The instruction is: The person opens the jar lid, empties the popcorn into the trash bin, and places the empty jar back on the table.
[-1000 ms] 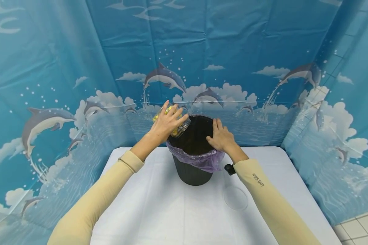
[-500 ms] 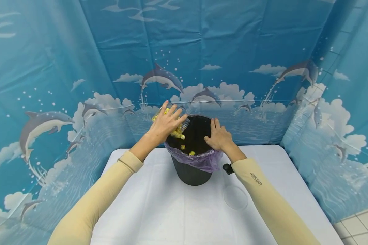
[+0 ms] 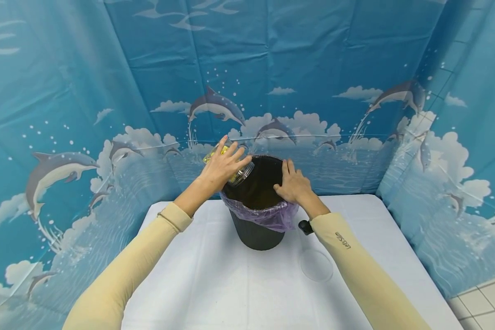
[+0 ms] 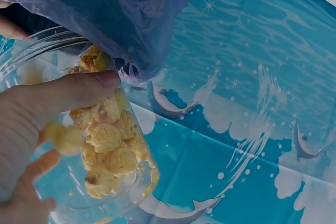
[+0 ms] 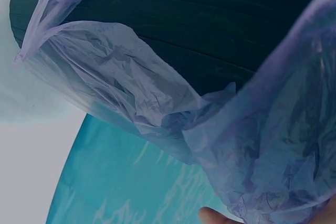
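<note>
My left hand (image 3: 222,166) grips a clear jar (image 3: 244,174) tilted with its mouth over the black trash can (image 3: 259,234). In the left wrist view, yellow popcorn (image 4: 107,142) fills part of the jar along its lower side, and the thumb presses across the wall. A thin purple bag (image 3: 268,218) lines the can and folds over its rim. My right hand (image 3: 295,187) holds the can's right rim, thumb on the inside and fingers along the outer edge. The right wrist view shows the bag's loose folds (image 5: 252,150) and one fingertip below them. The can's bottom is dark.
A round, clear lid-like disc (image 3: 316,266) lies on the white tabletop (image 3: 214,284), right of the can. A small black object (image 3: 305,227) sits by my right wrist. A blue dolphin-print curtain (image 3: 247,64) surrounds the table's back and sides.
Half a second ago, popcorn pieces were tumbling from the jar into the can; now no piece shows in the air in the head view. Both hands have kept nearly the same places.
</note>
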Demonstrator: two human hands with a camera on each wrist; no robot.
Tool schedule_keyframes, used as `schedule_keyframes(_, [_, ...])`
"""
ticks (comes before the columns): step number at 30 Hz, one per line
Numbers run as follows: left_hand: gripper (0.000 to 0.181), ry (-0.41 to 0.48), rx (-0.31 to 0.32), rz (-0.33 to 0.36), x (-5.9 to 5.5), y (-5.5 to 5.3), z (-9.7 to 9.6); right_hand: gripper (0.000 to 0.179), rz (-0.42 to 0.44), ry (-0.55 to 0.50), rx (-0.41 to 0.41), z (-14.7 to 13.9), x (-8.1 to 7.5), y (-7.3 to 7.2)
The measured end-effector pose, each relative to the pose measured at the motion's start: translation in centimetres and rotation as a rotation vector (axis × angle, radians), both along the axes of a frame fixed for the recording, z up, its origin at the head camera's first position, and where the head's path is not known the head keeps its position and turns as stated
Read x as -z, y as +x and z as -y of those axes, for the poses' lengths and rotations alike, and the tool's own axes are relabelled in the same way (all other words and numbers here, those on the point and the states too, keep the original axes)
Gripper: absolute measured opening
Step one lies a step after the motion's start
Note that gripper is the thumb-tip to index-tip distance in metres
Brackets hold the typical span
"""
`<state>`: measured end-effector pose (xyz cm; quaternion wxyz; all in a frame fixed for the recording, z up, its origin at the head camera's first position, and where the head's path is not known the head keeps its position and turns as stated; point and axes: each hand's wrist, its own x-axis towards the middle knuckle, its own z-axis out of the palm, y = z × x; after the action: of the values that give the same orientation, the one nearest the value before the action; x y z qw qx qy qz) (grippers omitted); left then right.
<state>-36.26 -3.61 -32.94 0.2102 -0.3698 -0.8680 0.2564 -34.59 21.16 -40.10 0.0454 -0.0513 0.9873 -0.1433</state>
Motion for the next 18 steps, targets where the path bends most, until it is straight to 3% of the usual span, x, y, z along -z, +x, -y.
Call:
schedule_keyframes(11, [0.091,-0.082,-0.002,-0.059,-0.2,0.06,0.16,0.09,0.001,0.002,0.001,0.03,0.07,-0.06])
schedule_keyframes(18, [0.084,-0.055,0.033,-0.085,-0.47,-0.03,0.12,0.089,0.001,0.005,0.003,-0.01,-0.01,0.01])
